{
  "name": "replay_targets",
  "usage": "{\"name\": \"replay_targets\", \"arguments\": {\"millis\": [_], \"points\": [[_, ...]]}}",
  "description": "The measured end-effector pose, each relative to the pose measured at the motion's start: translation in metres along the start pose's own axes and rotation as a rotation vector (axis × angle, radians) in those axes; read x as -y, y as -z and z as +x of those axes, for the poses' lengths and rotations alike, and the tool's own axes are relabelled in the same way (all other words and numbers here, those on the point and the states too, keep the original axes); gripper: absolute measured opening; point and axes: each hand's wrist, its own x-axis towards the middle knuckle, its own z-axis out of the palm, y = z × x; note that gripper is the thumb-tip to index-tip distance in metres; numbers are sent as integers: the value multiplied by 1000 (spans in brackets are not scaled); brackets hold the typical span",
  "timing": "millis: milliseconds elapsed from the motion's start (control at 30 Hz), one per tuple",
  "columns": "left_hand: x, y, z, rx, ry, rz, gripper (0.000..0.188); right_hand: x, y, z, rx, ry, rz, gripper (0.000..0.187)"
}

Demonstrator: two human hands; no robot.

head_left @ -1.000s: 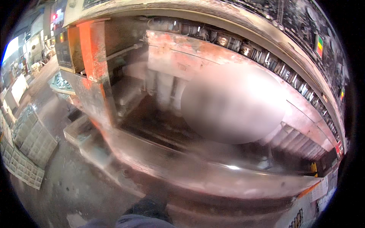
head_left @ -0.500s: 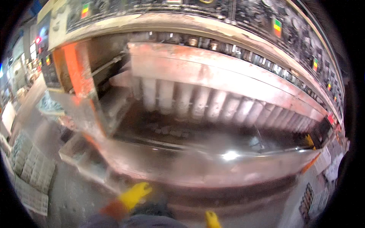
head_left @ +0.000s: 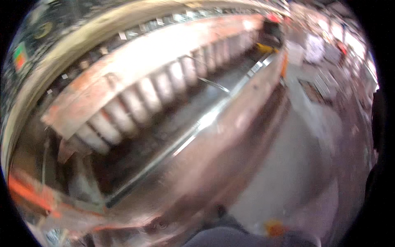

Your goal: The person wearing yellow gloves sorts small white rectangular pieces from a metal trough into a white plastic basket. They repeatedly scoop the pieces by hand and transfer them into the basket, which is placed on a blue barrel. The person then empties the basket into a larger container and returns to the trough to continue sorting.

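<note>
A yellow-orange blur at the lower edge, just right of my dark clothing [head_left: 218, 238], appears to be my gloved right hand [head_left: 275, 227]. Its fingers are smeared by motion, and I make out nothing held in it. My left hand is out of view. Ahead runs a long trough-like machine bed [head_left: 230, 136] with a worn, pinkish front wall. Over it hangs a pale, rust-stained panel [head_left: 148, 53] with a row of pale cylinders [head_left: 148, 94] beneath. A thin rod [head_left: 214, 85] leans at the bed's bright metal edge.
An orange frame part [head_left: 31, 193] stands at the lower left. Grey floor [head_left: 271, 164] stretches along the right of the machine. A dark flat grate-like item [head_left: 311, 90] lies there, with white stacked bundles [head_left: 314, 48] farther back. Something yellow [head_left: 266, 48] sits at the bed's far end.
My view has swung to the right, so the machine now runs diagonally toward the upper right. My left hand has left the picture; the yellow right glove has shifted rightward in view.
</note>
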Motion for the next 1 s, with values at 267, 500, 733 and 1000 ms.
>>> {"name": "replay_targets", "arguments": {"millis": [267,500,733,1000], "points": [[-16,-28,48,88,-187,44,52,103,44,-139,-169,390,513,64],[-111,-97,130,127,-397,-19,47,-30,-36,-58,-248,348,431,62],[-232,-170,142,183,-455,52,58,-203,-123,50,-218,227,8,41],[-347,-248,66,282,-484,250,42,-190,97,42,-218,-31,566,49]]}}
